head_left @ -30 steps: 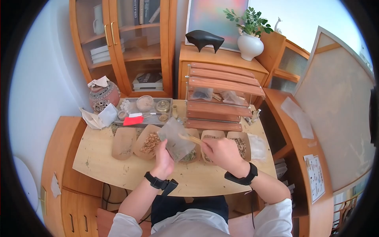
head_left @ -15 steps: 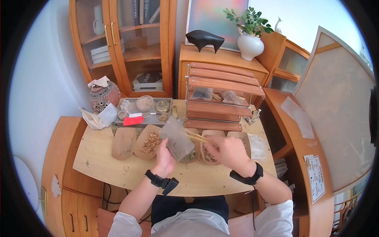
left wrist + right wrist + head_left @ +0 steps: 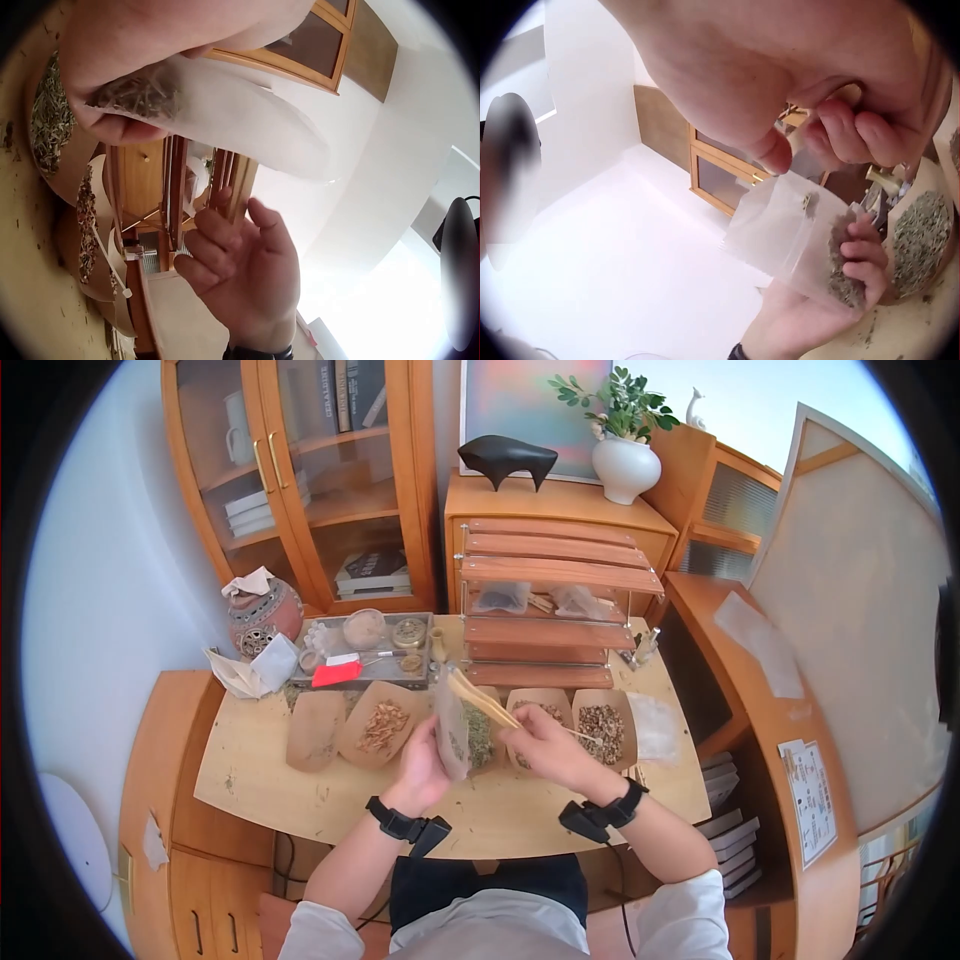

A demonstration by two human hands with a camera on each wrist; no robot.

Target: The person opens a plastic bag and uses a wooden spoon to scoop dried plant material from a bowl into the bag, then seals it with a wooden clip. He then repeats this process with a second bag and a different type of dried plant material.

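Observation:
A translucent pouch (image 3: 452, 728) with dried herbs in its lower part is gripped in my left hand (image 3: 424, 768). The right wrist view shows the pouch (image 3: 780, 232) with that hand's fingers curled round its bottom edge. My right hand (image 3: 556, 752) pinches wooden tongs (image 3: 482, 698), whose tips are at the pouch's mouth. In the left wrist view my right hand (image 3: 251, 277) holds the tongs (image 3: 241, 184) below the pouch (image 3: 217, 112). Behind the pouch stands a paper tray of green herbs (image 3: 480, 738).
Paper trays of reddish chips (image 3: 382, 726) and mixed pieces (image 3: 600, 732) flank the hands, with a nearly bare tray (image 3: 316, 732) at the left. Behind are a grey tray (image 3: 380, 672) and a slatted wooden rack (image 3: 550, 632). A clear bag (image 3: 656, 728) lies at the right.
The pouch has turned to a narrower, more upright angle in my left hand. My right hand drew back right, then moved left again, with the tongs steeper. The head view has shifted slightly.

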